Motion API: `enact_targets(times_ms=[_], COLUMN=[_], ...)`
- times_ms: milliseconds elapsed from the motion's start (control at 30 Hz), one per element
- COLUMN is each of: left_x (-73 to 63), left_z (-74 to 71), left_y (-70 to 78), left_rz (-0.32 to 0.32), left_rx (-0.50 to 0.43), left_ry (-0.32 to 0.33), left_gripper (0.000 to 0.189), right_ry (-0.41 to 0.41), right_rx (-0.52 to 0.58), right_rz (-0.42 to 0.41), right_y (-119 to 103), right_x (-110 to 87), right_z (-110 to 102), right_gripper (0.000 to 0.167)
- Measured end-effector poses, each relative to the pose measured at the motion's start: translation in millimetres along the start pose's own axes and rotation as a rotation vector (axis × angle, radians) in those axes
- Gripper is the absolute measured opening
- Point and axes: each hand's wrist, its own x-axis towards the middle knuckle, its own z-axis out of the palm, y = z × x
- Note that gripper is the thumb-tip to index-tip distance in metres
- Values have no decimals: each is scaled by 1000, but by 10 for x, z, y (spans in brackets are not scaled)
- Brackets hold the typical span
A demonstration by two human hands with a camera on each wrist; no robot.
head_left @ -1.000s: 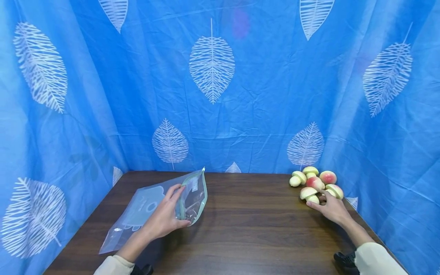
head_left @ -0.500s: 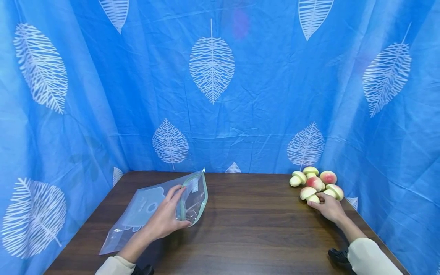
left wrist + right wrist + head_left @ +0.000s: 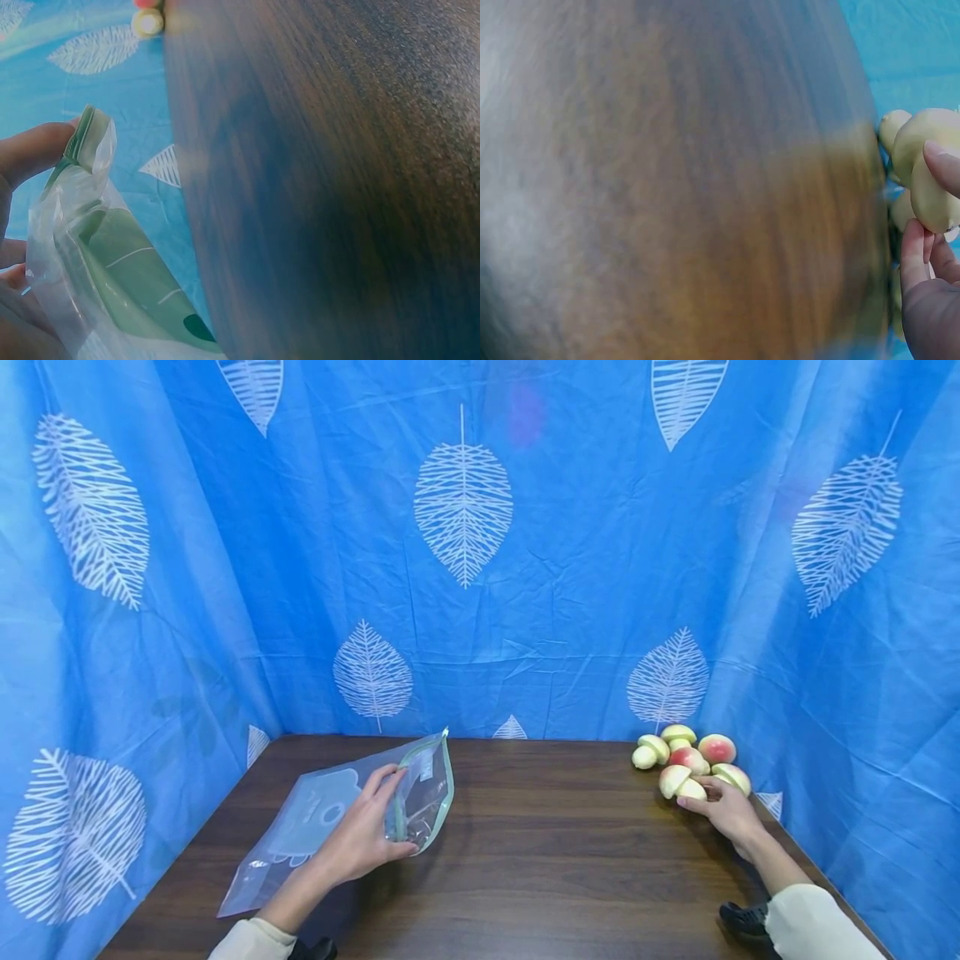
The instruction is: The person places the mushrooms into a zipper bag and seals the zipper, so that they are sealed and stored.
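My left hand point(image 3: 358, 837) holds a clear zip bag point(image 3: 311, 806) with a pale green print, thumb and fingers at opposite sides of its gaping mouth. The bag's green zip edge and printed panel show close up in the left wrist view. At the far right, my right hand point(image 3: 726, 814) pinches a toy mushroom point(image 3: 673, 782) by its stem, with a cream stem and a cap tinted pink. In the right wrist view, thumb and fingers meet the mushroom's pale stem point(image 3: 932, 196). Part of the hand lies outside that view.
Beside the right hand several more mushrooms are bunched, among them a leaning one point(image 3: 651, 750), one at the back point(image 3: 678, 735) and a red-capped one point(image 3: 717, 748). The dark wooden table point(image 3: 540, 843) meets a blue leaf-patterned curtain point(image 3: 555, 568) at its back and sides.
My right hand has closed on the front mushroom's stem and shifted it slightly to the right and up. The left hand and bag stay as they were.
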Motion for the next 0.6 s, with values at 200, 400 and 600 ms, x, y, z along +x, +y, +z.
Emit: enact_targets(times_ms=[200,400,600], left_x=[3,14,6], left_z=[3,0,-6], left_y=[10,9,14], left_rz=[-3,9,7], left_rx=[2,13,20], left_ry=[-10,-13,-17], left_gripper=[109,109,110], right_ry=[-23,-30,-61], right_rx=[-16,0,15], right_rz=[-47,-144,-223], right_y=[-132,-335,-597], right_x=[37,94,149], right_z=[26,112,227], right_gripper=[80,65,60])
